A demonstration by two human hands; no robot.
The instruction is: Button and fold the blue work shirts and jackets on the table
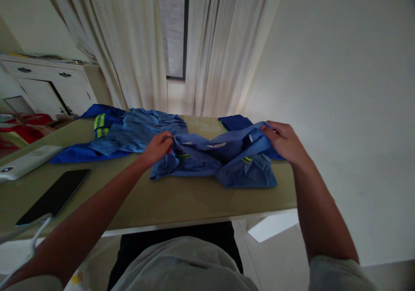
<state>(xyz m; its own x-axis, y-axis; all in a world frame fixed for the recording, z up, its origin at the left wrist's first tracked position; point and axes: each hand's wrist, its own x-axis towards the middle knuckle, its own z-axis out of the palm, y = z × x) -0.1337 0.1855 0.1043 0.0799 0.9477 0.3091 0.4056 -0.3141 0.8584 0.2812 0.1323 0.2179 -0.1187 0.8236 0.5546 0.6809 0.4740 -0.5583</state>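
Note:
A blue work jacket (197, 167) with yellow reflective strips is stretched between my hands over the table, its lower part resting on the top. My left hand (159, 147) is closed on one upper corner of it. The opposite corner is pinched in my right hand (281, 139), thumb on top. Between them the collar sags, and a small white label shows inside. To the left lies a crumpled lighter blue garment (142, 129) on darker blue cloth (112, 113) with reflective bands. More dark blue cloth (235, 122) lies behind the jacket at the right.
On the table (194, 200), a black phone (55, 196) lies at the left near a white cable (40, 230). A long white device (30, 161) sits beyond it. Curtains (129, 44) hang behind, a white wall (343, 109) stands right, and a cabinet (48, 79) is back left.

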